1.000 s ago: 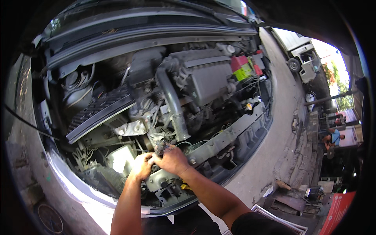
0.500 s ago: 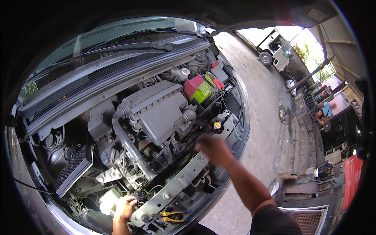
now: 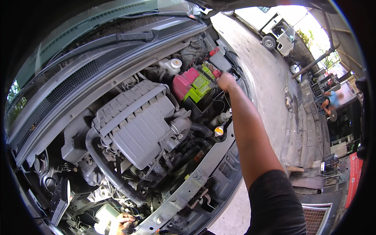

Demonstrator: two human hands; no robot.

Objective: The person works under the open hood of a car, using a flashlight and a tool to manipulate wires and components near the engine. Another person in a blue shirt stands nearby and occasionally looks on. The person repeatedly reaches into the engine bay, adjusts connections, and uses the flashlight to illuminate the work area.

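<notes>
My right hand (image 3: 225,81) reaches to the back right of the engine bay, fingers closed on a red piece (image 3: 217,73) beside a pink and green block (image 3: 197,87). A dark grey box (image 3: 220,60) lies just behind it. At the bottom edge, my left hand (image 3: 122,223) has its fingers round a small dark part (image 3: 129,226), too small to make out, near a pale reservoir (image 3: 105,215) and the front crossmember (image 3: 184,190). The grey engine cover (image 3: 137,129) fills the middle, with a large hose (image 3: 117,180) along its left.
The windscreen cowl (image 3: 66,90) runs along the back, under the raised bonnet. To the right are concrete floor (image 3: 264,86), a white truck (image 3: 280,37) with its door open, a pole (image 3: 313,62), a person in blue (image 3: 333,100), scattered parts and a metal grate (image 3: 315,217).
My right hand has left the spot beside my left hand and moved up and right to the red piece by the pink and green block. The view has shifted toward that side.
</notes>
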